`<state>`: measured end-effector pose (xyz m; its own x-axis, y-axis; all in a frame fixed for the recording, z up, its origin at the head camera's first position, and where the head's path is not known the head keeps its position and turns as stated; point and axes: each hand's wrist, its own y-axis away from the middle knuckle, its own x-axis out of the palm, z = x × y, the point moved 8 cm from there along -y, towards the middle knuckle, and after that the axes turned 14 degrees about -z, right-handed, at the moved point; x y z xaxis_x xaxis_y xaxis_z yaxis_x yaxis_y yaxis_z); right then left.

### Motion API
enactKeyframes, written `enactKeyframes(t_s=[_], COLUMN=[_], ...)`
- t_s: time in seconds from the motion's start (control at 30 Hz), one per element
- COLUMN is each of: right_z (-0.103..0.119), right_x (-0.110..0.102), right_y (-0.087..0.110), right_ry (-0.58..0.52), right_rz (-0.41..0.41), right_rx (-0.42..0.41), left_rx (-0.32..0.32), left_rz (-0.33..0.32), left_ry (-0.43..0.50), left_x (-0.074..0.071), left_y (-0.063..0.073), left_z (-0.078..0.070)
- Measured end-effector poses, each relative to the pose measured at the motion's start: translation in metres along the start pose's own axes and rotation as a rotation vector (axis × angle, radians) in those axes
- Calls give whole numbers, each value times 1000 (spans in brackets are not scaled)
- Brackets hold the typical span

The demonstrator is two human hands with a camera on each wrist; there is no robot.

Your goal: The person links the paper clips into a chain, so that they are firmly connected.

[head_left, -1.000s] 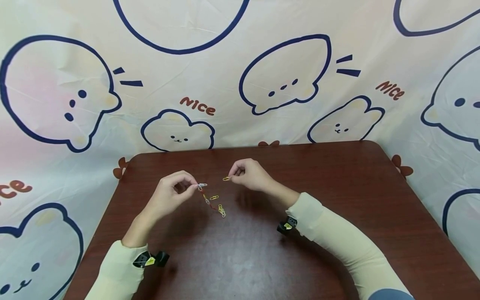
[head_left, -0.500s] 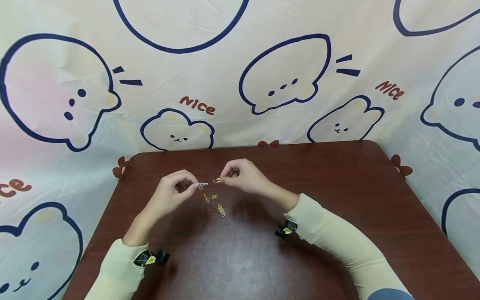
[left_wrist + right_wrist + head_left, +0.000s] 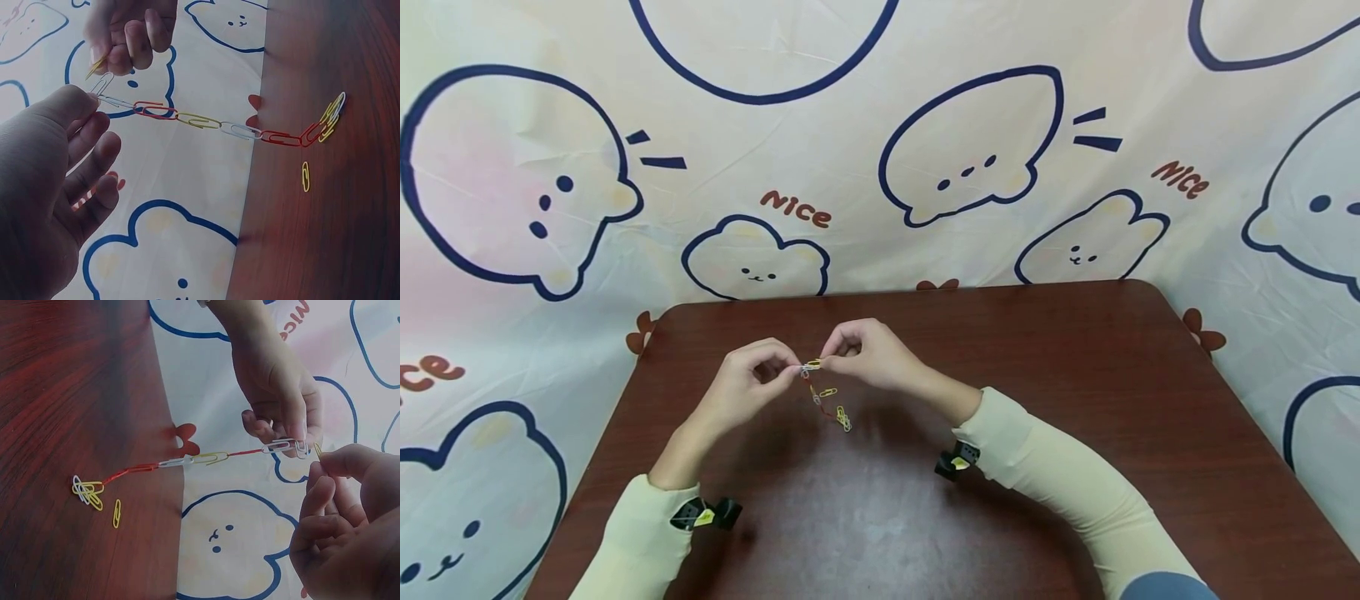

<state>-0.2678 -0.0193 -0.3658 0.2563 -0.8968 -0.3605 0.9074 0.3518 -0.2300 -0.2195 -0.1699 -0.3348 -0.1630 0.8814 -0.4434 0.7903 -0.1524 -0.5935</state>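
Observation:
My left hand (image 3: pixel 747 379) pinches a white paperclip (image 3: pixel 104 83) at the top end of a paperclip chain (image 3: pixel 199 120). Red, yellow and white links hang from it down to the table. Between thumb and forefinger, my right hand (image 3: pixel 874 354) holds a yellow paperclip (image 3: pixel 95 65), its free end right at the white one. In the head view the two clips overlap. The chain's lower end meets a small cluster of yellow and white paperclips (image 3: pixel 87 490) on the tabletop.
One loose yellow paperclip (image 3: pixel 117 514) lies beside the cluster on the dark brown table (image 3: pixel 880 517). A cartoon-printed cloth (image 3: pixel 850 150) hangs behind and at both sides of the table. Each wrist carries a small black camera.
My right hand has moved left with the yellow paperclip, from a gap away up to the white paperclip. My left hand has barely shifted, and the chain still hangs from it.

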Motion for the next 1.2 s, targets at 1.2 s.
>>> enactKeyframes(t_s=[1.2], right_z=[-8], right_x=[1], right_y=[-2], right_ry=[66], right_rz=[-43], right_rx=[69], left_rx=[24], left_rz=[-11], left_ry=[7], left_x=[-1], left_y=[-1], left_z=[-3])
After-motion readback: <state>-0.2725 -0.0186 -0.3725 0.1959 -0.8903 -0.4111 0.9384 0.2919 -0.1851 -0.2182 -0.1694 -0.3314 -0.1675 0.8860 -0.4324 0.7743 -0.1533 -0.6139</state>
